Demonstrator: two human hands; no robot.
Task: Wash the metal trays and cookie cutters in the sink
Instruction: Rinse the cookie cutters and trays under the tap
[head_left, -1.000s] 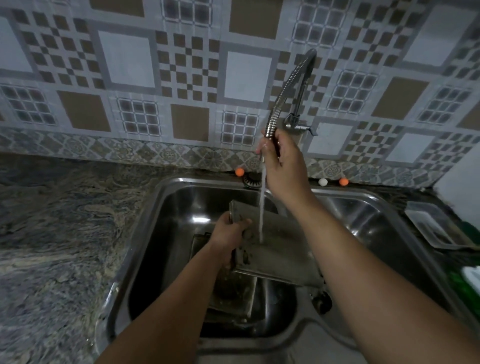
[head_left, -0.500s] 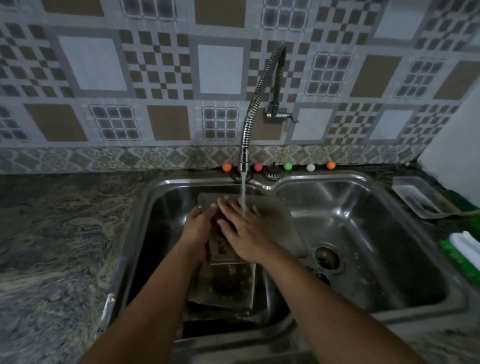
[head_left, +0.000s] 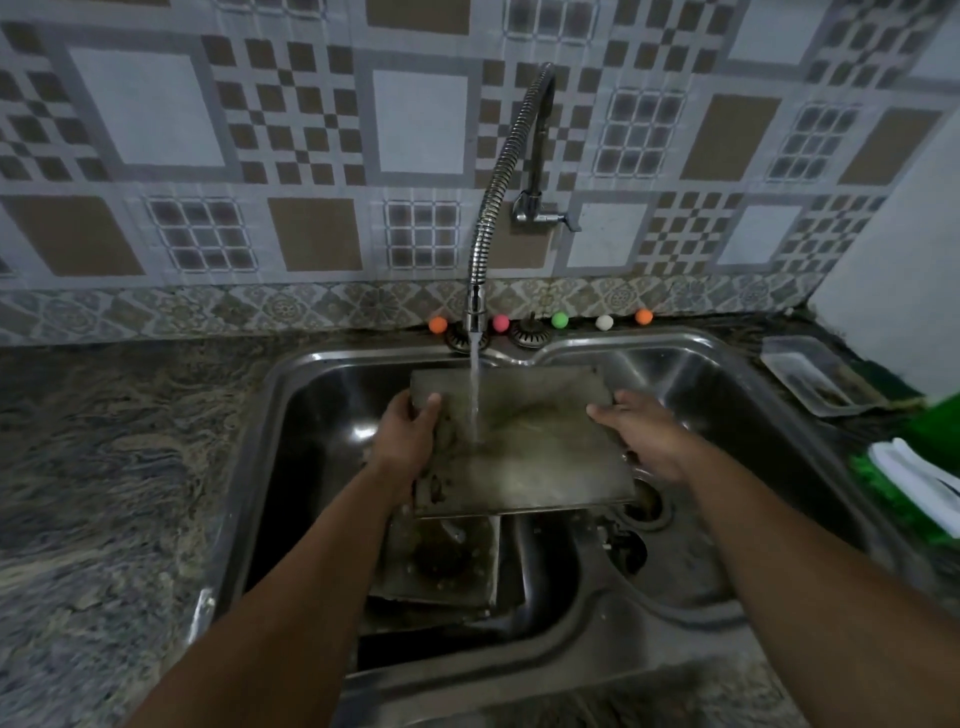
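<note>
A flat grey metal tray (head_left: 530, 457) is held level over the divide of the double steel sink (head_left: 291, 395). My left hand (head_left: 408, 439) grips its left edge, thumb on top. On the opposite side, my right hand (head_left: 641, 434) holds the right edge with fingers curled round it. Water runs from the flexible tap (head_left: 485, 228) onto the middle of the tray. A second dirty tray (head_left: 441, 561) lies below in the left basin. No cookie cutters can be made out.
Small coloured balls (head_left: 559, 319) line the sink's back rim. A clear plastic container (head_left: 810, 382) and green and white items (head_left: 914, 483) sit on the counter at right. Marbled stone counter (head_left: 104, 467) extends left. The right basin's drain (head_left: 647, 504) shows beneath the tray.
My right hand left the tap spout, passed over the tray's surface and now holds its right edge. The tray has been turned flatter and wider under the stream.
</note>
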